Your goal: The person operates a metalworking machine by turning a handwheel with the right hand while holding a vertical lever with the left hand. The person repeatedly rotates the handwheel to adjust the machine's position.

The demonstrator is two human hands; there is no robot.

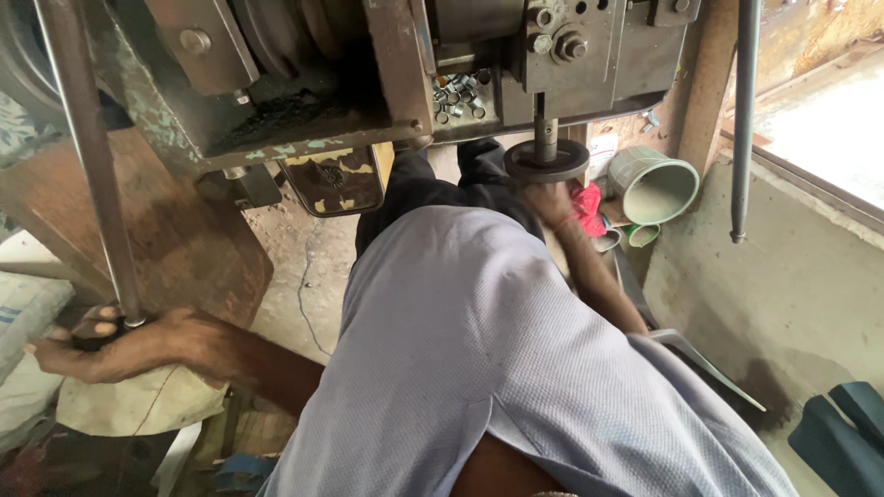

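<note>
My left hand (110,345) is closed around the black knob at the lower end of a long metal lever rod (92,166) that runs up to the old press machine (304,83). My right hand (552,204) reaches forward past my grey-blue shirt (479,350) and sits right under a round black disc (546,161) on the machine's vertical shaft. Its fingers are hidden, so I cannot tell what they hold. A red cloth (587,207) lies against that hand. A heap of several small metal rings (460,95) rests on the machine ledge above.
Pale green pipe pieces (654,184) lie at the right by a concrete ledge (783,276). A dark vertical rod (744,120) hangs at the right. A rusty brown panel (184,239) and white sacks (28,313) stand at the left. A dark blue object (843,433) is at the lower right.
</note>
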